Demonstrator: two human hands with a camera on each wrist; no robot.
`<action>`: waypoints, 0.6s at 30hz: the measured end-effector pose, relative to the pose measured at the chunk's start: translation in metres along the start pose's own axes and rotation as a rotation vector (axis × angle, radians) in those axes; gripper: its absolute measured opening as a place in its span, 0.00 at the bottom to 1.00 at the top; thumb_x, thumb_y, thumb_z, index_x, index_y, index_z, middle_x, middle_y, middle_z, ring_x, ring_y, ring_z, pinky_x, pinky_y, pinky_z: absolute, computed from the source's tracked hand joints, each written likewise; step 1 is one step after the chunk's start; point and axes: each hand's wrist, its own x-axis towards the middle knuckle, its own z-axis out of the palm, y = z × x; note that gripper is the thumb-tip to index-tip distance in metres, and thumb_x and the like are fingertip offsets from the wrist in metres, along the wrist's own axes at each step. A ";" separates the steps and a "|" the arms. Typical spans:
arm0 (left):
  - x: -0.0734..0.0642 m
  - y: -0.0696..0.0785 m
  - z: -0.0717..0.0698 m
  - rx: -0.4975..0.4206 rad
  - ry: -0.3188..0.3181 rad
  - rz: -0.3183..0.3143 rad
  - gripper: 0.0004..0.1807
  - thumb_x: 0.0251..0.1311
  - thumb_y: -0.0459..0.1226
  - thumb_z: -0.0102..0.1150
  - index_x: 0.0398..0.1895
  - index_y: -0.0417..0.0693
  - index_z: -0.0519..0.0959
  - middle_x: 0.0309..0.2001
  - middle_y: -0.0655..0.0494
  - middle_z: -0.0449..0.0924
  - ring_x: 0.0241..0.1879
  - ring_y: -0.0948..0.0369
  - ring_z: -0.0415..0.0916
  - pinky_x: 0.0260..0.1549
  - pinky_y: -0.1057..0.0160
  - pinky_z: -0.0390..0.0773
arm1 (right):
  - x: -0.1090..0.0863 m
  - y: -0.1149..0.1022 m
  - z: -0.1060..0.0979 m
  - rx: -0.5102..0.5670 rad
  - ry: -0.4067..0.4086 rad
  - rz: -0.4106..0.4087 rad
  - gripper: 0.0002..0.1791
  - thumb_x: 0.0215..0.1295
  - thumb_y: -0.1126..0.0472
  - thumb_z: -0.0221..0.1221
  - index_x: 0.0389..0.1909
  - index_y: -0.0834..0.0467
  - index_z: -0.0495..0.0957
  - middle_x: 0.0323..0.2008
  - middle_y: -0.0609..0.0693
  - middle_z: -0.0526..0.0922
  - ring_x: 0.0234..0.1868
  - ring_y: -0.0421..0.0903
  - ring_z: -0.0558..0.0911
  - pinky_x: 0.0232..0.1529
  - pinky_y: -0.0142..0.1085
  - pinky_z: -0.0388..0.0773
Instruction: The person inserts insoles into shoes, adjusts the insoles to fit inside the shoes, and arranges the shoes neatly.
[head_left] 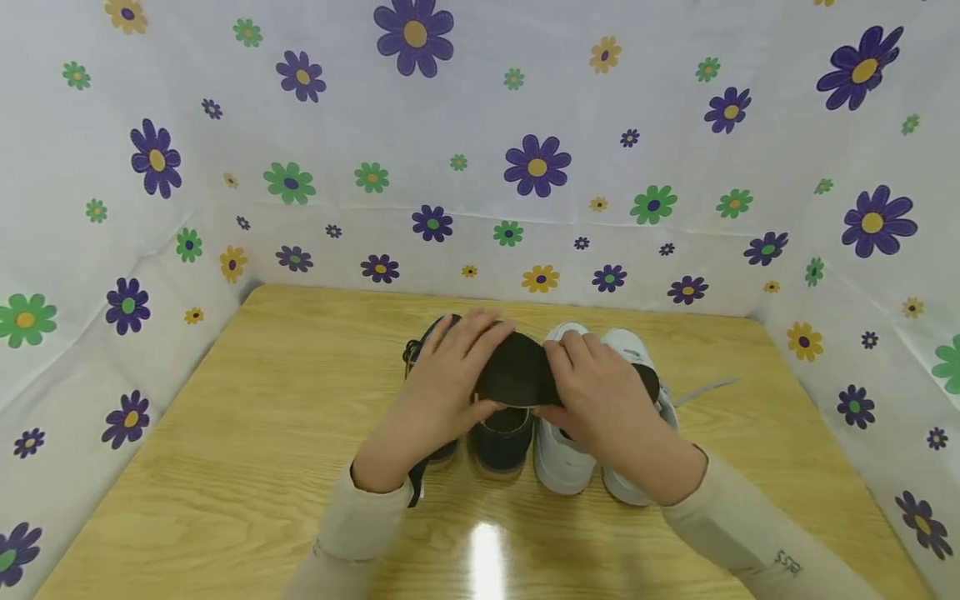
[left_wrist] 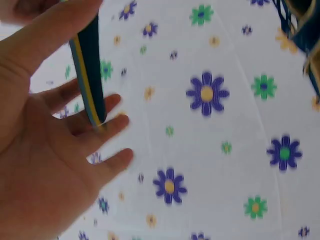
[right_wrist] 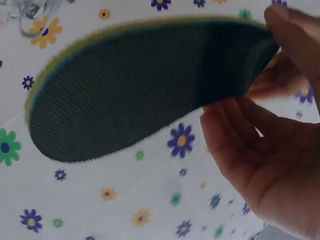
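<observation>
A dark insole (head_left: pixel 519 371) is held up over a row of shoes by both hands. My left hand (head_left: pixel 442 387) pinches its left part between thumb and fingers; the left wrist view shows the insole (left_wrist: pixel 90 75) edge-on with a yellow rim. Farther right along it, my right hand (head_left: pixel 611 396) grips with thumb and fingers. In the right wrist view the ribbed dark face of the insole (right_wrist: pixel 135 90) is visible. Below stand a dark shoe (head_left: pixel 501 450) and another dark shoe (head_left: pixel 442 457), partly hidden by my left hand.
Beside the dark shoes stand a white shoe (head_left: pixel 564 471) and a second white shoe (head_left: pixel 628 343), partly covered by my right arm. A loose pale lace (head_left: pixel 707 388) trails to the right. The wooden table (head_left: pixel 225 467) is enclosed by a flower-patterned cloth (head_left: pixel 480 117).
</observation>
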 end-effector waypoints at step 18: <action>-0.014 -0.090 0.030 -0.094 -0.283 -0.422 0.08 0.55 0.30 0.67 0.37 0.40 0.79 0.38 0.47 0.71 0.46 0.47 0.69 0.43 0.50 0.74 | 0.013 -0.031 0.031 1.063 -0.542 0.647 0.22 0.55 0.44 0.66 0.28 0.59 0.73 0.21 0.51 0.76 0.18 0.46 0.75 0.23 0.38 0.74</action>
